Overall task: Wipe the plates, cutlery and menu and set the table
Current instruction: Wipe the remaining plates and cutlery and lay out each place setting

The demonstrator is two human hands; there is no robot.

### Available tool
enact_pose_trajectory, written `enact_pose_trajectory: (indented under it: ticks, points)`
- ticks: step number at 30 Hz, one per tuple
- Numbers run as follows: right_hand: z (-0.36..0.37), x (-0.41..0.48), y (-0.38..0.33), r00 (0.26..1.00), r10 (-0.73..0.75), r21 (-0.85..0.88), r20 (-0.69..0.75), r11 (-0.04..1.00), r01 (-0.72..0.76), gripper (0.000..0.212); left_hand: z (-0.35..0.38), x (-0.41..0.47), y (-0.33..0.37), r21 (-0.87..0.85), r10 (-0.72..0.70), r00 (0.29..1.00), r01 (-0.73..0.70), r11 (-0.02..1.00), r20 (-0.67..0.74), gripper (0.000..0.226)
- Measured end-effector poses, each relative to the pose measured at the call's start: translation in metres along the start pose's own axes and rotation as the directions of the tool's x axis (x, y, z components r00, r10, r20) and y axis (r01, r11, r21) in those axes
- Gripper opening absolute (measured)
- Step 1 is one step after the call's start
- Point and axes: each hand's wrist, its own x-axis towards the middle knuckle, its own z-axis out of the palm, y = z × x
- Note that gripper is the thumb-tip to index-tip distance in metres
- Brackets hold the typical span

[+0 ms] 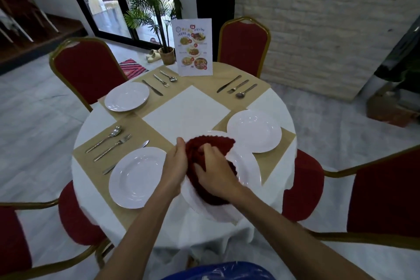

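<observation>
The left hand (173, 166) is gripping the rim of a white plate (246, 166) lifted over the near edge of the surface (186, 107). The right hand (216, 173) is pressing a red cloth (211, 145) onto it. Pushing too hard could be tipping the plate out of that grip. The cloth is hiding most of the plate.

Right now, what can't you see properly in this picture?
Head view only:
- The plate being wiped: the red cloth and both hands cover most of it, so I cannot tell if it is clean.
- The knife near the left plate: that plate hides its middle.
- The menu: its small print is too tiny to read.
- The left hand fingertips: tucked under the cloth.
</observation>
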Motion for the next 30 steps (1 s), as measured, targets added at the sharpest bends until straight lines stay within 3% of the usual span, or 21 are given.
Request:
enact_pose_trajectory:
  ticks: [3,5,8,10,13,16,18,20,23,26,30]
  points:
    - [-0.002,-0.027,0.001,0.961,-0.144,-0.084,0.236,0.982,0.168,0.033,-0.022,0.012,0.003,-0.027,0.004,0.998,-0.005,1.000,-0.064,0.049]
    - [-0.023,-0.027,0.010,0.947,-0.165,-0.182,0.275,0.958,0.220,0.031,-0.037,0.015,0.002,-0.091,-0.048,0.997,0.042,0.995,-0.065,0.043]
    - [-0.051,-0.005,0.023,0.988,-0.143,-0.480,0.066,0.863,0.157,0.025,-0.043,0.013,0.003,-0.143,-0.064,0.998,0.065,0.988,0.008,0.038]
    - [-0.058,0.015,0.026,0.981,-0.166,-0.551,-0.099,0.830,0.085,0.022,-0.039,0.011,0.002,-0.125,-0.072,0.995,0.081,0.989,0.074,0.039]
    - [-0.057,0.033,0.014,0.952,-0.268,-0.359,-0.148,0.911,0.201,0.037,-0.028,0.009,0.000,-0.072,-0.063,0.972,0.081,0.994,0.225,0.044]
    - [-0.056,0.039,-0.001,0.962,-0.263,-0.233,0.074,0.933,0.273,0.046,-0.022,0.002,0.007,0.016,0.028,0.958,-0.034,0.999,0.287,0.041]
    - [-0.055,0.040,0.007,0.971,-0.226,-0.254,0.081,0.937,0.240,0.038,-0.031,0.003,0.008,0.045,0.060,0.967,-0.074,0.996,0.248,0.045]
    - [-0.060,0.037,0.026,0.994,-0.101,-0.210,-0.038,0.973,0.091,0.032,-0.049,0.008,0.006,0.019,0.064,0.983,-0.068,0.997,0.169,0.044]
    - [-0.055,0.024,0.046,0.975,0.157,0.070,-0.155,0.987,-0.147,0.027,-0.065,0.017,0.000,-0.156,0.012,0.995,-0.027,0.987,-0.097,0.040]
    - [-0.021,0.007,0.044,0.970,0.227,0.267,-0.090,0.944,-0.196,0.026,-0.064,0.027,-0.007,-0.297,-0.093,0.943,-0.007,0.955,-0.320,0.038]
    - [-0.004,0.019,0.039,0.955,0.292,0.353,-0.053,0.900,-0.256,0.027,-0.065,0.047,-0.016,-0.315,-0.128,0.942,0.026,0.949,-0.309,0.033]
